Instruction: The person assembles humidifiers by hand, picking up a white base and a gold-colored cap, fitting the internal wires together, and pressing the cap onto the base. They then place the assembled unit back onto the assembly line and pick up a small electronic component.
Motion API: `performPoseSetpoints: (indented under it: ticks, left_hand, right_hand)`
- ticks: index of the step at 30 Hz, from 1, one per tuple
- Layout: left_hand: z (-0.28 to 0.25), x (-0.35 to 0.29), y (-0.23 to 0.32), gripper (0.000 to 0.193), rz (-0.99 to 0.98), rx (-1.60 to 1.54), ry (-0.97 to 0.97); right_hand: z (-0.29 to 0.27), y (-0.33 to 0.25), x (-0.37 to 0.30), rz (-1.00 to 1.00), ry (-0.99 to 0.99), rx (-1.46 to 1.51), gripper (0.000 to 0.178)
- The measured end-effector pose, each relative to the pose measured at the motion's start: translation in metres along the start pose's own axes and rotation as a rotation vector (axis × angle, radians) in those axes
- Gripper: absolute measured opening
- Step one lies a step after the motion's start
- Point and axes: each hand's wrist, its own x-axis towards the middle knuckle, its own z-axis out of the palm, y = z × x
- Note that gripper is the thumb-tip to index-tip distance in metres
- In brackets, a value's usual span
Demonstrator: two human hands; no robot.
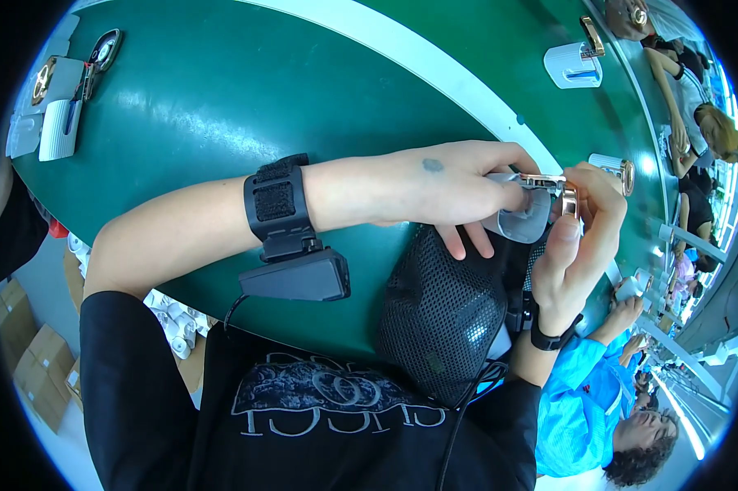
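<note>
Over the green table, my left hand [467, 184] comes in from the left and grips a translucent grey plastic housing [523, 221]. Its thumb presses into the housing, and two fingers extend below. On the right, my right hand [582, 233] pinches a shiny gold-coloured part [570, 201] between thumb and fingers. That gold part sits against the top edge of the housing, and the two appear joined there; my fingers partly cover the joint. Just beyond my right hand lies a white ribbed unit [605, 162] with a gold end.
A black mesh bag [443, 315] lies under my hands at the table's near edge. White ribbed units [60, 131] with open lids stand at the far left, another ribbed unit [572, 67] at the upper right. Cardboard boxes [43, 368] are on the floor; a blue-sleeved co-worker [582, 409] sits close on the right.
</note>
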Motion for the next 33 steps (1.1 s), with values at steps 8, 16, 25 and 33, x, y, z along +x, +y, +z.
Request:
performPoseSetpoints:
  ticks: [8,16,25,33]
  left_hand:
    - [0.0,-0.002,-0.006,0.048,0.039,0.059,0.025]
    - [-0.004,-0.007,-0.011,0.056,0.168,0.205,0.008]
    - [-0.005,0.001,-0.027,0.056,0.379,0.249,0.091]
    - [0.0,0.005,-0.034,0.057,0.447,0.337,0.135]
  right_hand:
    - [0.001,-0.004,0.002,-0.116,-0.025,-0.218,0.037]
    - [0.002,-0.002,-0.002,-0.162,-0.009,-0.275,0.043]
    - [0.008,-0.002,-0.004,-0.095,0.003,-0.27,0.052]
    - [0.011,-0.007,-0.009,-0.02,0.049,-0.257,0.054]
